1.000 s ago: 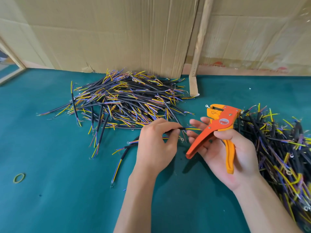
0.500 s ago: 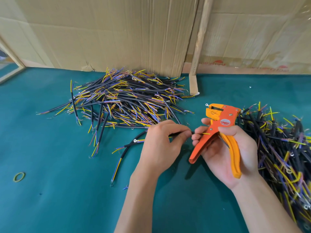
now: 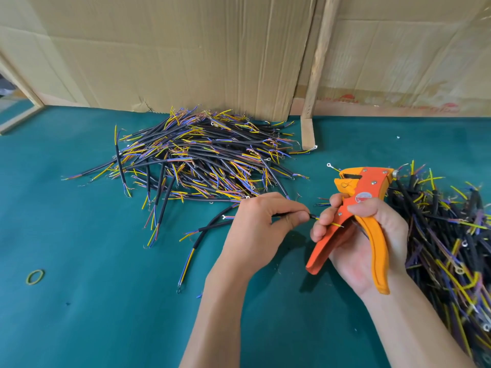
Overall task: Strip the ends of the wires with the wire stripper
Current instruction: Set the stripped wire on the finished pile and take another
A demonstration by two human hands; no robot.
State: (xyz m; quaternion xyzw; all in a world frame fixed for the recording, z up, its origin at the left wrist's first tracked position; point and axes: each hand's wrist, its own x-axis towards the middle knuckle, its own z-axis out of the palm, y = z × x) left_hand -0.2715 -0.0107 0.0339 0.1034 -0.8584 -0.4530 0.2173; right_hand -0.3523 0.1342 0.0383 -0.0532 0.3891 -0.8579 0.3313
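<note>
Both hands work one wire beside an orange wire stripper

The left hand (image 3: 255, 227) pinches a short black wire (image 3: 309, 215) between thumb and forefinger, and the wire's yellow core reaches right to the fingertips (image 3: 325, 217) of the right hand (image 3: 369, 243), which touch it. That right hand also grips the wire stripper (image 3: 358, 208) upright, palm and thumb curled round its handles, which stand spread apart; the tool's head points far and left, with no wire seen in it. Just right of the tool, a heap of black wires (image 3: 451, 235) with yellow and blue cores runs off the right edge. Farther left, a second pile of wires (image 3: 202, 158) lies on the green table mat (image 3: 93, 314), with a few loose ones near it. A rubber band (image 3: 35, 277) lies near the left edge. Cardboard sheets (image 3: 186, 49) stand along the far side.
</note>
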